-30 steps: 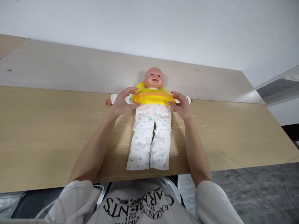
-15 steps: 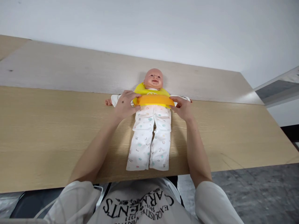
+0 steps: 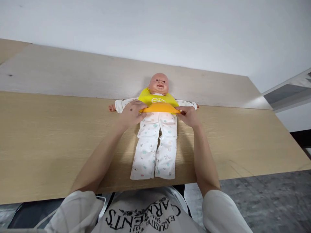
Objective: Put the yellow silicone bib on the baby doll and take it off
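Observation:
A baby doll (image 3: pixel 159 83) in white patterned pyjamas lies on its back on the wooden table (image 3: pixel 48 139), head away from me. A yellow bib (image 3: pixel 157 103) with an orange pocket lies on its chest. My left hand (image 3: pixel 131 113) pinches the left end of the bib's orange pocket. My right hand (image 3: pixel 189 115) pinches the right end. Both hands rest at the doll's waist, fingers closed on the bib's lower edge.
A pale wooden board (image 3: pixel 73 74) runs behind the table against the white wall (image 3: pixel 155 29). Grey floor (image 3: pixel 262 200) shows past the table's near right edge. A glass or metal ledge (image 3: pixel 289 92) juts in at the right.
Both hands slid toward me along the bib and drew its orange pocket down flat. More of the yellow bib with its lemon print now shows on the doll's chest.

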Demonstrator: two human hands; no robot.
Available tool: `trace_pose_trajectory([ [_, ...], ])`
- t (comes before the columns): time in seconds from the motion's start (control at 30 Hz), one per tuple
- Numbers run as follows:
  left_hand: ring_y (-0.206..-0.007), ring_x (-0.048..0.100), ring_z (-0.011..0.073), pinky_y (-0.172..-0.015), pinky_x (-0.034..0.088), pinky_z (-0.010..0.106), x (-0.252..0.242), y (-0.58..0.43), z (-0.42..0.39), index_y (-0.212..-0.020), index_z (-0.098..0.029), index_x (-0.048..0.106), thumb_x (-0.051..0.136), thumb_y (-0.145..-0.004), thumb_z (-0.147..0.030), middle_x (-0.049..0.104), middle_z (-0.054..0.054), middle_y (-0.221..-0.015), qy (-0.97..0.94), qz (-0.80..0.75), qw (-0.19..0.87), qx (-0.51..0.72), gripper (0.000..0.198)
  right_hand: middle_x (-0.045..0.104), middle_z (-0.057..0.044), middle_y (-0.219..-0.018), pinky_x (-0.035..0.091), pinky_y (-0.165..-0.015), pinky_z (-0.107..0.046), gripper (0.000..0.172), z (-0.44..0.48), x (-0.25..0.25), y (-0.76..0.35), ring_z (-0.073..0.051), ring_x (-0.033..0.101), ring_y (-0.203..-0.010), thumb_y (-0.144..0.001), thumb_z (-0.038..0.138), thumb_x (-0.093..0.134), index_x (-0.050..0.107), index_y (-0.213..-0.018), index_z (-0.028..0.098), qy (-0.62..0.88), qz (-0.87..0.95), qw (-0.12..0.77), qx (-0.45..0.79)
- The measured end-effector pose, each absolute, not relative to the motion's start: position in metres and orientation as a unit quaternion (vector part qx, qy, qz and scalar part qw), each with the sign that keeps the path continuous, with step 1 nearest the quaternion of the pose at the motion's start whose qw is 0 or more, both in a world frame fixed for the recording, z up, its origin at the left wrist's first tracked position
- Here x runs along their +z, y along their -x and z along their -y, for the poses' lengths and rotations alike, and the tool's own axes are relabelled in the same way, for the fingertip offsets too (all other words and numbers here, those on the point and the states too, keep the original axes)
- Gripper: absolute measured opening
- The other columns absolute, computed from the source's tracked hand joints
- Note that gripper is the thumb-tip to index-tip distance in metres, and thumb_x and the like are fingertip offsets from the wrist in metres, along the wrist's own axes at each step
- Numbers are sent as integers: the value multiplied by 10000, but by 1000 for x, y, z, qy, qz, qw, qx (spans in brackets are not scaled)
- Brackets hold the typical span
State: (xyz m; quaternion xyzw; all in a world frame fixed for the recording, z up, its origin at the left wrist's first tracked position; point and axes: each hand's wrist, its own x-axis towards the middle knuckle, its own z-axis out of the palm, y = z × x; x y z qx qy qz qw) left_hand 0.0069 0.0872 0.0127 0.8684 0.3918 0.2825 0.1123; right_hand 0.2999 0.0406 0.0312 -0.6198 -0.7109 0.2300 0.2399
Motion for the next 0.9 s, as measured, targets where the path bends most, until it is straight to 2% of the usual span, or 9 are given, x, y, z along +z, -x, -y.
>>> trace_pose_trajectory([
  [0.13,-917,666,247,-870,540,389,17,-7,-84,-931,-153,726,481,-763,-207,743,95,-934,-878,-385,101,267,302,568,-6,-661,304,-608,-208,316,-39,34,-299,-65,379,-572,-819,144,586,756,-1084,115,618,710,229,248],
  [0.23,-877,656,240,-818,540,372,20,-6,-82,-870,-173,714,489,-753,-190,724,78,-879,-884,-388,101,242,254,597,-22,-688,316,-598,-210,312,-38,34,-300,-78,409,-596,-813,180,624,760,-1087,116,624,700,237,252],
  [0.3,-884,655,246,-826,538,380,21,-5,-82,-858,-172,712,490,-758,-186,722,79,-885,-885,-390,106,232,244,608,-27,-700,322,-593,-210,326,-38,34,-300,-82,421,-600,-806,190,629,761,-1096,120,625,697,239,258],
  [0.43,-956,680,262,-887,539,398,23,-4,-80,-952,-153,726,490,-768,-192,744,92,-986,-879,-397,124,232,302,621,-22,-705,327,-584,-207,343,-39,32,-300,-84,426,-586,-782,204,620,768,-1086,144,628,697,232,256],
  [0.67,-974,701,237,-907,543,361,26,-4,-78,-1027,-136,718,477,-772,-126,749,92,-1067,-879,-396,143,225,351,686,-35,-758,390,-637,-231,403,-39,34,-298,-108,498,-600,-742,91,518,776,-1044,159,619,732,205,195],
  [0.73,-971,704,245,-905,549,372,28,-4,-77,-1033,-137,721,471,-770,-126,750,95,-1068,-878,-399,145,220,363,711,-38,-814,423,-666,-241,398,-39,34,-297,-118,539,-628,-752,85,520,773,-1048,168,617,736,199,194],
  [0.9,-983,712,245,-920,548,381,28,-3,-76,-1029,-191,737,448,-763,-116,759,60,-1068,-880,-400,148,206,400,686,-75,-1175,504,-783,-290,334,-40,32,-296,-160,643,-834,-765,66,517,777,-944,176,592,756,214,179],
])
